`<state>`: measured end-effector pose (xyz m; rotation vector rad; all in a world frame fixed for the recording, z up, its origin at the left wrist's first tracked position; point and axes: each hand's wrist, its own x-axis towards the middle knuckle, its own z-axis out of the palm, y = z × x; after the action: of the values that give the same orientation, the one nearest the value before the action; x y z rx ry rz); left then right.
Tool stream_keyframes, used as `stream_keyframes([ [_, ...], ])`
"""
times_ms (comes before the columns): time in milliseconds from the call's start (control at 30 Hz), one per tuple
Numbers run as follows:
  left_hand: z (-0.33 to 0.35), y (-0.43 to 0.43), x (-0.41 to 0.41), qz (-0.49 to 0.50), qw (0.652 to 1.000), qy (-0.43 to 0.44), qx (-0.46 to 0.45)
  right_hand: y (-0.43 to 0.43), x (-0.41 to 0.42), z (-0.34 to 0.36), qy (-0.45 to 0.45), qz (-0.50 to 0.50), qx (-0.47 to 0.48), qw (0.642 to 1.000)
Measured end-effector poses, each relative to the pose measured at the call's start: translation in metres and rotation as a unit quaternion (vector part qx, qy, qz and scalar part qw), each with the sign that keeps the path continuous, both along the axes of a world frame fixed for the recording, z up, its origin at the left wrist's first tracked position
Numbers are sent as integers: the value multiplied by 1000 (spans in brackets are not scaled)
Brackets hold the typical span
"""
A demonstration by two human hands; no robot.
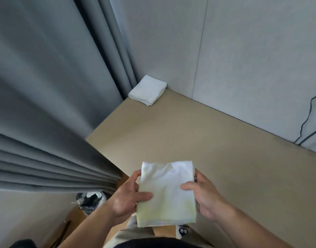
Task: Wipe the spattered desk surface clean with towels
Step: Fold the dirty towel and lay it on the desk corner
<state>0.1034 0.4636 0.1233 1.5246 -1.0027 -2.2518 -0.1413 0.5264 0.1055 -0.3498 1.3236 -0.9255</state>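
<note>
I hold a folded white towel (167, 194) in both hands above the near edge of the beige desk (216, 140). Its lower part is stained yellow-green. My left hand (130, 196) grips the towel's left edge with the thumb on top. On the towel's right edge my right hand (202, 196) holds on, thumb over the cloth. A second, clean white towel (147, 90) lies folded in the desk's far left corner. No spatter shows on the visible desk surface.
Grey curtains (55, 104) hang along the desk's left side and grey wall panels (243, 59) stand behind it. A black cable (306, 120) runs down the wall at the far right. Below left, a small bin with a bag (91, 199) stands on the floor.
</note>
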Motion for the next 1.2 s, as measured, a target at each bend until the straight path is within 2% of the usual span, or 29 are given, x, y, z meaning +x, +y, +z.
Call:
stream_keyframes([
  [133,-23,-81,9,-69,997,-15,32,-50,22,-22,-6,-79,11,997],
  [300,-43,-203,0,-216,974,-52,44,-123,36,-43,-32,-203,10,979],
  [467,-44,-308,-49,-295,953,-68,-24,-204,17,-45,17,-278,10,960],
  [700,-65,-415,-136,-308,945,-70,-90,-310,-50,-65,149,-276,23,949],
  [833,-85,-443,-171,-306,933,-111,-151,-342,-73,-87,224,-259,41,939],
  [1033,-99,-451,-188,-334,877,-204,-279,-361,-78,-105,328,-219,69,916],
  [1200,-104,-446,-194,-339,834,-265,-347,-367,-75,-104,468,-181,105,859],
])
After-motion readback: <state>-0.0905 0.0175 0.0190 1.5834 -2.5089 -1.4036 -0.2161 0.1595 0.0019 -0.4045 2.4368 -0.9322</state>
